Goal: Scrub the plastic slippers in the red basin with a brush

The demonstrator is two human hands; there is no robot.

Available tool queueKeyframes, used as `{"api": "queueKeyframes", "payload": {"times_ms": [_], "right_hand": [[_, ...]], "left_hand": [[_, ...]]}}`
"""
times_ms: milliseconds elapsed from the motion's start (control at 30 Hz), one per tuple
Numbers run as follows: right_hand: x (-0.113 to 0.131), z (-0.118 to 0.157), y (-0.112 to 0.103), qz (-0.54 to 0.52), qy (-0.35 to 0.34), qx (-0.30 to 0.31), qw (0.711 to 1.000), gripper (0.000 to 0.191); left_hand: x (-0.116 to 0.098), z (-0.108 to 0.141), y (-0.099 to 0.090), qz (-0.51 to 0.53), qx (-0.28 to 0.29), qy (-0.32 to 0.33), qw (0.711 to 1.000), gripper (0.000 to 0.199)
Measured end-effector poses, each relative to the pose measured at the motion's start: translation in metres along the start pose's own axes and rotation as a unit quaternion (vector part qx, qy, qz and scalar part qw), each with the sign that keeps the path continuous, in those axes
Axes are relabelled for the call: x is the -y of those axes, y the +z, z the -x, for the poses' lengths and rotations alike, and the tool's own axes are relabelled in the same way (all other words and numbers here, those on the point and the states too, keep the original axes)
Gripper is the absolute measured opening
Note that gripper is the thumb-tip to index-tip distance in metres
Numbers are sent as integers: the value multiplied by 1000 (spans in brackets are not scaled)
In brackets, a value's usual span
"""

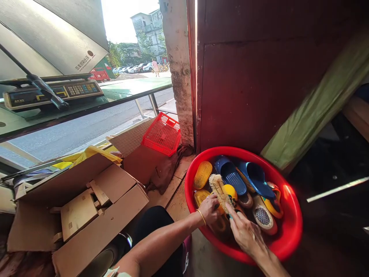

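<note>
A large red basin (pixel 292 207) holds several sandals and slippers. Over its near left part, my right hand (pixel 245 232) grips a scrubbing brush (pixel 218 186) with pale bristles. My left hand (pixel 209 209), with a yellow bangle at the wrist, is closed on a yellow shoe (pixel 230 191) just beside the brush; the fingers partly cover it. Blue slippers (pixel 230 177) lie behind the brush, and a yellow sandal (pixel 203 175) rests at the basin's left side. A pale-soled shoe (pixel 263 219) lies sole up to the right of my hands.
An open cardboard box (pixel 100 231) with wooden pieces stands at the left. Behind it are a red plastic crate (pixel 163 134) and a glass table with a scale (pixel 54 92). A dark red door (pixel 242 96) rises behind the basin.
</note>
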State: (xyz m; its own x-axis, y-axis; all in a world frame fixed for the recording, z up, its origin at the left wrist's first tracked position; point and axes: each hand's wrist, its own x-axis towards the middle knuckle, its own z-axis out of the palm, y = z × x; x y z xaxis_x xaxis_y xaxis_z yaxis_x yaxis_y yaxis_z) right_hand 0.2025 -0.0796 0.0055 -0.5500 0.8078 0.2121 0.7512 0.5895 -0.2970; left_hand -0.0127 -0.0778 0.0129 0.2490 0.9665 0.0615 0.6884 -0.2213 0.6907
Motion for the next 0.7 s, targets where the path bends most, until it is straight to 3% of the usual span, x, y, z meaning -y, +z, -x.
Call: {"api": "queueKeyframes", "payload": {"times_ms": [167,267,333,433,500,567,600,700], "right_hand": [[-37,-26,-19,38,108,-21,993,56],[-45,-33,-35,64,164,-7,984,56],[-42,-33,-41,46,160,4,986,57],[-34,-29,-42,14,134,24,991,57],[-33,-24,-42,5,120,49,992,58],[-34,-21,-41,10,120,72,990,59],[-36,-20,-42,15,123,82,989,59],[-31,-17,-43,41,144,98,984,61]], "left_hand": [[-10,3,2,-87,-14,99,991,15],[-21,9,3,-125,21,118,985,30],[-26,12,1,-121,65,105,985,23],[-26,10,-11,-95,91,65,989,31],[-21,4,-21,-95,29,10,995,35],[-11,-2,-29,-90,-45,-65,993,27],[-5,-4,-30,-79,-56,-101,990,24],[11,-10,-25,-43,37,-161,985,35]]}}
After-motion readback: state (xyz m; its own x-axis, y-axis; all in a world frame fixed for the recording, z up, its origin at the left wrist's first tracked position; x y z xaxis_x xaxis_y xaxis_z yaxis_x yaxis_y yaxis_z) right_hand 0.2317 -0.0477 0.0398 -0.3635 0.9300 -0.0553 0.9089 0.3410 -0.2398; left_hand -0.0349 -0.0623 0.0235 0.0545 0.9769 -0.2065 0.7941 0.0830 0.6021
